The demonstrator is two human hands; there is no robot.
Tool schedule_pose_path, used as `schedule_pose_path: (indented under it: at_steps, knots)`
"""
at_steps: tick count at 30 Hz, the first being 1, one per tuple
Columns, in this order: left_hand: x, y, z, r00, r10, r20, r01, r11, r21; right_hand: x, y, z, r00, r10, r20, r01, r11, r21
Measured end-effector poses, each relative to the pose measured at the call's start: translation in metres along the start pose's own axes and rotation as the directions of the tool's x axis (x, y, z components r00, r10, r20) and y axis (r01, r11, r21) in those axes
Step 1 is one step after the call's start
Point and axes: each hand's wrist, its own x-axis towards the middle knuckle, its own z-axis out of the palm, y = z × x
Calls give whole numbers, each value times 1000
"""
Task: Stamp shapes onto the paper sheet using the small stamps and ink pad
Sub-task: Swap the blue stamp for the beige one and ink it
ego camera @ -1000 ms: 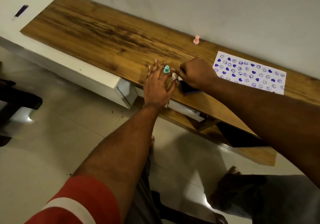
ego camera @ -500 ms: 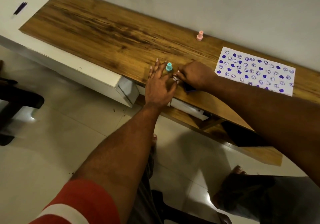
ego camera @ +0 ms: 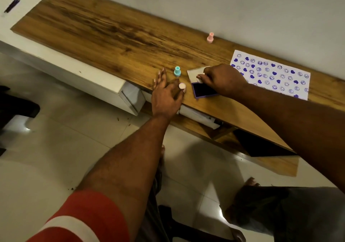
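The purple ink pad (ego camera: pixel 203 90) lies open near the desk's front edge, its pale lid (ego camera: pixel 195 73) raised behind it. My right hand (ego camera: pixel 223 80) grips that lid with curled fingers. My left hand (ego camera: pixel 165 95) rests on the desk left of the pad, its outer fingers straight, and its thumb and forefinger pinch a small white stamp (ego camera: pixel 182 86). Just beyond that hand a teal stamp (ego camera: pixel 177 71) stands upright. A pink stamp (ego camera: pixel 210 37) stands by the wall. The paper sheet (ego camera: pixel 276 68), covered with purple hearts and smiley faces, lies to the right, partly under my right forearm.
The wooden desk top (ego camera: pixel 104 30) runs along the wall. A white cabinet (ego camera: pixel 89 77) sits below its front edge, and a dark pen (ego camera: pixel 11 5) lies on the white surface at far left. My knees and feet show on the tiled floor below.
The ink pad's lid has come open under my right hand. The white stamp has shifted left into my left hand's thumb and forefinger. The teal stamp has stayed put.
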Motion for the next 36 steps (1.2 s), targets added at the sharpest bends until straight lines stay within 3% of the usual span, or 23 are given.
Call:
schedule_pose_path:
  at_steps: [2,5,9,17,20,23,24,25,27,29,36]
  knots:
    - [-1,4,-3,1000,1,-12,-1,1000,-7,-6,4,-1,999,32,-35,-32,999,10]
    - [1,13,-7,991,127,-38,-127,992,20,-13,10,0,990,92,-103,-93,996,-7]
    - [13,33,-4,952,299,71,-307,938,161,-23,16,6,982,135,-134,-139,990,-22]
    - [27,45,9,950,266,164,-295,936,190,-29,7,0,998,65,-27,-68,985,-159]
    - [25,45,9,956,248,159,-274,946,174,-17,-5,-33,981,23,-195,-54,986,-156]
    - [23,47,9,960,227,161,-252,955,155,2,-11,-58,844,30,-535,-155,969,-191]
    - [24,47,8,961,223,162,-248,956,154,4,-13,-54,827,61,-559,-190,966,-177]
    - [25,48,8,961,222,164,-246,958,147,3,-14,-41,869,93,-486,-189,970,-153]
    - [26,47,6,960,221,170,-244,961,131,-12,-19,3,973,146,-181,-180,965,-192]
    - [26,47,5,959,211,188,-239,961,139,-24,-17,34,982,186,7,-177,946,-270]
    - [26,53,1,958,202,205,-233,962,141,-13,-11,35,982,179,59,-142,909,-391]
